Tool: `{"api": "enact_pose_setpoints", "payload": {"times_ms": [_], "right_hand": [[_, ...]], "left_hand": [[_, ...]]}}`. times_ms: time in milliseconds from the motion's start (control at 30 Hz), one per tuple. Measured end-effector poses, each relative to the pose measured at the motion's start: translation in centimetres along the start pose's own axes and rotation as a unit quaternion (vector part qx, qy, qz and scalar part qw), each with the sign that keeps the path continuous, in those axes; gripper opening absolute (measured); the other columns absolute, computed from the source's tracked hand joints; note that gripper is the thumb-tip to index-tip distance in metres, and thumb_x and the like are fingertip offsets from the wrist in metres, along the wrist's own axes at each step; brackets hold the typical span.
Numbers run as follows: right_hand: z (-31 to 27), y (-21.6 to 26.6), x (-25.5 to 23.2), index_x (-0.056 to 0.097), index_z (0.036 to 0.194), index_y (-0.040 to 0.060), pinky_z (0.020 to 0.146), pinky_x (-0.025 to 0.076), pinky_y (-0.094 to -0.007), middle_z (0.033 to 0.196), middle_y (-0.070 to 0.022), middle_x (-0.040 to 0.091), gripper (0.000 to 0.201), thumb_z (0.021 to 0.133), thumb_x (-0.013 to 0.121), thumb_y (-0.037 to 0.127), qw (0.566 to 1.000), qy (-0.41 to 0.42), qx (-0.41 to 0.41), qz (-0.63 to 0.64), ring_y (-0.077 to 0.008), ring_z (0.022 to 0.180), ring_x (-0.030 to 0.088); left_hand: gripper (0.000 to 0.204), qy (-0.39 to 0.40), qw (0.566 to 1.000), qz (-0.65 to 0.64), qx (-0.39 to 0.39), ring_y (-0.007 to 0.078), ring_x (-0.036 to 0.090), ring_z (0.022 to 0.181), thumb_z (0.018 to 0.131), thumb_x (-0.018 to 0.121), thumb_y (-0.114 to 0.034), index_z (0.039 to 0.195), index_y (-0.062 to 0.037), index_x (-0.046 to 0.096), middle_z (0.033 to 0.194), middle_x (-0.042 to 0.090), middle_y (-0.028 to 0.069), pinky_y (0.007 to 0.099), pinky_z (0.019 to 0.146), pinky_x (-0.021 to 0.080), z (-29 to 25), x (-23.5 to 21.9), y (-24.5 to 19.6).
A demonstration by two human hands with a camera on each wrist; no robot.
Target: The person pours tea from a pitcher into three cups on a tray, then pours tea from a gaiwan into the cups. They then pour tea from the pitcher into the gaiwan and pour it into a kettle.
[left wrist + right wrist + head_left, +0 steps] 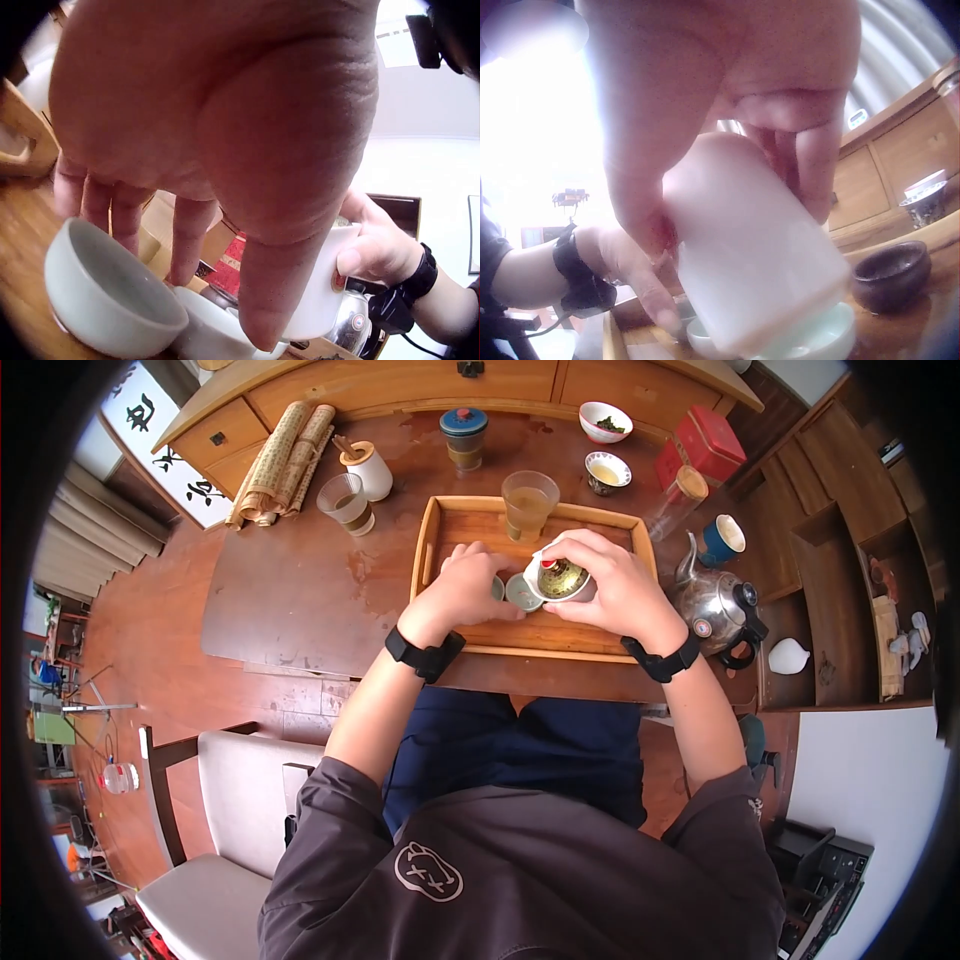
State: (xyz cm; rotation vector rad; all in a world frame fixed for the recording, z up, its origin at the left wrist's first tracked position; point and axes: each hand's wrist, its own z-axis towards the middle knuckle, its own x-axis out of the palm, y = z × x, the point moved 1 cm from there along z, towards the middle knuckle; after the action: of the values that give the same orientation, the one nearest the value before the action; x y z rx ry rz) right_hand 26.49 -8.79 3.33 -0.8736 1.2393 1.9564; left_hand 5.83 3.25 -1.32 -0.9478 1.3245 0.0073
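Note:
My right hand (610,585) grips a white vessel (750,240) with a patterned gold top, tilted close over pale green cups. Its thumb and fingers lie on opposite sides. A red and gold emblem shows on the white wall in the left wrist view. My left hand (465,592) reaches over the cups with its fingers pointing down and fairly straight. One pale cup (105,300) stands beside those fingers. A second cup (210,326) lies partly behind the left thumb. In the right wrist view, a dark brown cup (891,276) sits on the wooden tray (480,638).
A glass pitcher (528,500) stands at the tray's back. The steel kettle (715,610) is right of the tray, near a blue cup (722,540). Further back are a red box (700,445) and two bowls. A glass (347,505), white jar (368,470) and bamboo scrolls (285,465) are left.

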Motion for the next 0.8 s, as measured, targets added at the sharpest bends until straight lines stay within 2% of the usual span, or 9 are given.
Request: {"api": "enact_pose_setpoints", "payload": {"times_ms": [33,267,567,800], "right_hand": [[0.0,0.0,0.0,0.069,0.121,0.0162,0.087,0.059,-0.0453,0.125,-0.0077,0.067,0.05,0.076,0.088,0.025,1.0,0.004,-0.002,-0.002,-0.0356,0.109,0.07],[-0.1,-0.1,0.0,0.068,0.122,0.0154,0.088,0.059,-0.045,0.126,-0.008,0.067,0.051,0.077,0.088,0.024,1.0,-0.006,-0.002,-0.005,-0.0364,0.11,0.069],[-1.2,0.0,-1.3,0.065,0.123,0.0141,0.091,0.057,-0.0442,0.124,-0.0083,0.067,0.05,0.08,0.087,0.023,0.998,-0.033,0.034,0.034,-0.0368,0.112,0.068],[-2.0,-0.5,-2.3,0.066,0.122,0.0129,0.092,0.057,-0.0432,0.123,-0.009,0.068,0.05,0.076,0.087,0.019,0.999,-0.026,0.036,0.012,-0.036,0.111,0.069]], "left_hand": [[0.068,0.01,1.0,0.009,-0.011,0.0376,0.054,0.122,0.069,0.095,-0.035,0.129,-0.0111,0.074,0.119,0.065,0.0155,0.0456,0.106,0.043,0.1,0.3,-0.2],[0.071,-0.004,1.0,0.027,-0.008,0.0367,0.056,0.12,0.068,0.095,-0.034,0.131,-0.0112,0.072,0.118,0.066,0.0153,0.0444,0.105,0.043,0.5,0.7,-0.2],[0.064,0.009,1.0,0.012,-0.006,0.035,0.057,0.121,0.069,0.094,-0.033,0.127,-0.0136,0.073,0.117,0.069,0.0141,0.0443,0.107,0.044,0.6,0.8,0.0],[0.06,0.01,1.0,0.002,-0.008,0.033,0.057,0.12,0.071,0.093,-0.029,0.125,-0.0154,0.073,0.116,0.073,0.0103,0.0432,0.107,0.045,0.6,0.9,0.2]]}}
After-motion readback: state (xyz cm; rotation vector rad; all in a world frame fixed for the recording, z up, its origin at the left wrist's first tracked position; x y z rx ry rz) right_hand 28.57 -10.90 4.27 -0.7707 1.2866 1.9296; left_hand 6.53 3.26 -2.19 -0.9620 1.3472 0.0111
